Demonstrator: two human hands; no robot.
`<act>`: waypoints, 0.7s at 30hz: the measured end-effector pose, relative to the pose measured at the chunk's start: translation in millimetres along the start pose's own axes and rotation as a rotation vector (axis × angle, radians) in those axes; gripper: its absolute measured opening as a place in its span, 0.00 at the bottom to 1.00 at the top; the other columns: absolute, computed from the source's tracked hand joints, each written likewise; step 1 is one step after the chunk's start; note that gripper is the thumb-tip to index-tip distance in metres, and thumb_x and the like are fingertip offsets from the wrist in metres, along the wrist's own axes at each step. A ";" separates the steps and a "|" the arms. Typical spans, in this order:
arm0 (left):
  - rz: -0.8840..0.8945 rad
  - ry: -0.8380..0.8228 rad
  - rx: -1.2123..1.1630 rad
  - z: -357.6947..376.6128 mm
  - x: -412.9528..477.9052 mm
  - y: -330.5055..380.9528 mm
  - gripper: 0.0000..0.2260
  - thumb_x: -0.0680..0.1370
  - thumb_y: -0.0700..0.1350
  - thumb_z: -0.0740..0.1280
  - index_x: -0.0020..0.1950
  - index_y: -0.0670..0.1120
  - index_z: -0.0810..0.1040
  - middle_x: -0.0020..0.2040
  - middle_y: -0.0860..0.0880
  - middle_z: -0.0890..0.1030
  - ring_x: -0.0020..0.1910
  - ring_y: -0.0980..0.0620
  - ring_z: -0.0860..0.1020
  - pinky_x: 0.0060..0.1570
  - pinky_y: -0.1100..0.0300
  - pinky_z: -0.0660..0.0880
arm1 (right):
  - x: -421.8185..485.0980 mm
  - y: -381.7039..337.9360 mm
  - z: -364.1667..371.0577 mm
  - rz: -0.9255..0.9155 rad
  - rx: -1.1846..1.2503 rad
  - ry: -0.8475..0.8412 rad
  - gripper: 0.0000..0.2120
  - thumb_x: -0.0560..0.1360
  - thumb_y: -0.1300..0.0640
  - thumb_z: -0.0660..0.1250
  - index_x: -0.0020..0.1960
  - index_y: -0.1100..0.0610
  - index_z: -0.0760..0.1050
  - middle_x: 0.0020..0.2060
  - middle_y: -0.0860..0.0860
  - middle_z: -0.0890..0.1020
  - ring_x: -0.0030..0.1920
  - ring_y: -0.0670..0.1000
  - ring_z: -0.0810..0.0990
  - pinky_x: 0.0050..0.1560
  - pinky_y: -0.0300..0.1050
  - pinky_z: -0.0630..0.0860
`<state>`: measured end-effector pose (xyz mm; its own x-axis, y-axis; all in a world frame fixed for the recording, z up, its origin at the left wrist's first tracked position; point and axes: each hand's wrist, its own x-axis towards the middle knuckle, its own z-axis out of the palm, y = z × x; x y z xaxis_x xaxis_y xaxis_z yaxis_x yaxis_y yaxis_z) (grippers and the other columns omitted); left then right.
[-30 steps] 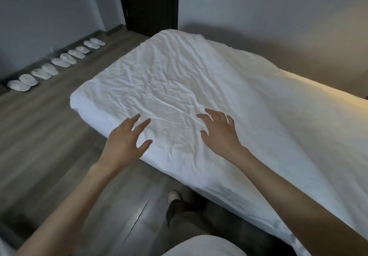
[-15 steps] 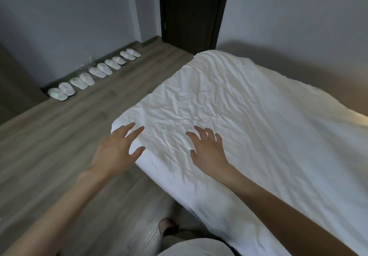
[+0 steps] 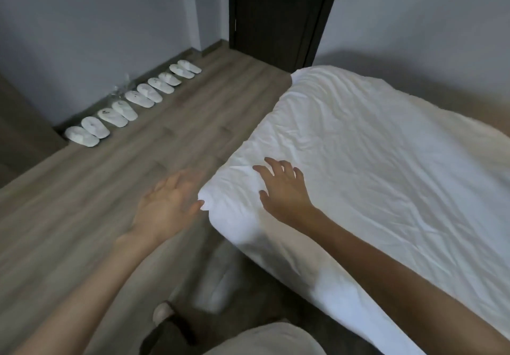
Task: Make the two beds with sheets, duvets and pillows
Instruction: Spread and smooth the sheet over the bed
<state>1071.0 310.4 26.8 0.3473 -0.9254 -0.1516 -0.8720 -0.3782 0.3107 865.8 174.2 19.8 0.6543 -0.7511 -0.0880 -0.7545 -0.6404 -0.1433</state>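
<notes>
Fingers (image 3: 271,165) of the right hand (image 3: 284,191) were seen spread, slightly bent, laid on or just above the white sheet (image 3: 372,161) close to its near corner (image 3: 218,205); contact could not be confirmed. Left hand (image 3: 165,205) was motion-blurred, fingers spread, nothing pinched, held over the floor (image 3: 110,189) just beside that corner, thumb tip at the fabric edge.

Risks, as judged:
- corner could be pulled loose if fabric was swept toward the edge with no grip taken
- creases could be pushed into a ridge rather than flattened

Sheet lay spread and crumpled from the corner to the far end by the door (image 3: 276,9): under the right fingers, immediately right of the left ones.
</notes>
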 end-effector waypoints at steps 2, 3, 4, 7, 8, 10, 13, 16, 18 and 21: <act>0.068 -0.037 0.007 -11.1 13.5 -32.6 0.29 0.78 0.53 0.66 0.77 0.56 0.61 0.76 0.50 0.62 0.74 0.45 0.61 0.70 0.48 0.61 | 10.2 -27.3 7.0 0.041 -0.005 0.000 0.26 0.80 0.51 0.61 0.76 0.47 0.58 0.77 0.50 0.56 0.76 0.57 0.55 0.74 0.58 0.52; 0.115 -0.037 0.014 -17.0 19.2 -48.9 0.28 0.78 0.53 0.67 0.76 0.55 0.63 0.75 0.49 0.64 0.73 0.44 0.63 0.69 0.46 0.63 | 15.2 -41.1 9.7 0.062 0.000 -0.004 0.26 0.80 0.51 0.62 0.76 0.47 0.59 0.77 0.50 0.57 0.76 0.57 0.56 0.74 0.58 0.52; 0.163 -0.034 0.032 -23.0 24.9 -63.3 0.26 0.77 0.55 0.65 0.75 0.55 0.66 0.73 0.48 0.67 0.72 0.43 0.66 0.67 0.44 0.65 | 20.0 -53.5 11.7 0.085 0.001 -0.003 0.26 0.80 0.50 0.62 0.76 0.47 0.60 0.77 0.51 0.58 0.75 0.57 0.57 0.74 0.59 0.53; 0.290 -0.027 0.080 -40.2 47.2 -95.6 0.28 0.72 0.61 0.57 0.68 0.49 0.76 0.66 0.45 0.76 0.62 0.40 0.77 0.55 0.43 0.75 | 34.8 -81.6 13.4 0.149 0.001 -0.012 0.26 0.79 0.50 0.62 0.76 0.49 0.61 0.77 0.52 0.60 0.74 0.59 0.59 0.73 0.60 0.56; 0.327 -0.036 0.109 -47.0 56.0 -101.4 0.28 0.72 0.60 0.57 0.65 0.48 0.78 0.63 0.44 0.79 0.58 0.40 0.80 0.50 0.44 0.78 | 39.5 -87.9 13.4 0.178 0.010 -0.022 0.26 0.79 0.51 0.62 0.76 0.49 0.61 0.77 0.53 0.59 0.74 0.60 0.59 0.73 0.60 0.57; 0.414 -0.046 0.165 -60.2 75.5 -106.0 0.24 0.72 0.56 0.63 0.63 0.46 0.80 0.61 0.41 0.80 0.53 0.38 0.82 0.46 0.44 0.79 | 48.5 -96.6 14.6 0.253 0.036 -0.031 0.27 0.79 0.51 0.63 0.76 0.49 0.61 0.77 0.52 0.59 0.74 0.60 0.58 0.72 0.59 0.58; 0.489 -0.110 0.121 -64.6 111.2 -108.3 0.26 0.76 0.51 0.69 0.74 0.49 0.69 0.74 0.44 0.69 0.70 0.42 0.70 0.64 0.45 0.69 | 62.3 -103.0 20.4 0.366 0.112 -0.059 0.28 0.78 0.50 0.62 0.76 0.47 0.59 0.77 0.50 0.58 0.74 0.59 0.58 0.70 0.57 0.60; 0.568 -0.176 0.157 -62.1 158.1 -108.6 0.28 0.80 0.57 0.61 0.79 0.54 0.56 0.79 0.49 0.57 0.77 0.47 0.57 0.73 0.49 0.59 | 81.6 -104.2 27.9 0.450 0.179 -0.042 0.27 0.78 0.49 0.62 0.76 0.46 0.59 0.77 0.49 0.58 0.74 0.58 0.58 0.69 0.55 0.61; 0.614 -0.195 0.171 -63.0 192.0 -102.8 0.28 0.81 0.59 0.58 0.79 0.56 0.53 0.79 0.50 0.54 0.78 0.47 0.55 0.74 0.48 0.57 | 100.6 -101.7 33.7 0.505 0.204 -0.009 0.27 0.78 0.50 0.63 0.75 0.46 0.60 0.76 0.49 0.59 0.73 0.58 0.59 0.68 0.56 0.62; 0.692 -0.228 0.225 -68.9 241.3 -89.6 0.28 0.81 0.59 0.57 0.79 0.57 0.51 0.80 0.50 0.52 0.78 0.47 0.53 0.75 0.47 0.55 | 134.8 -94.1 41.7 0.600 0.220 0.069 0.26 0.77 0.52 0.65 0.74 0.48 0.64 0.75 0.52 0.62 0.72 0.60 0.62 0.67 0.57 0.63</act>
<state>1256.7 119.3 27.0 -0.3630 -0.9122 -0.1899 -0.9226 0.3234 0.2102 1027.1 139.8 -19.7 0.1110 -0.9820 -0.1527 -0.9554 -0.0632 -0.2884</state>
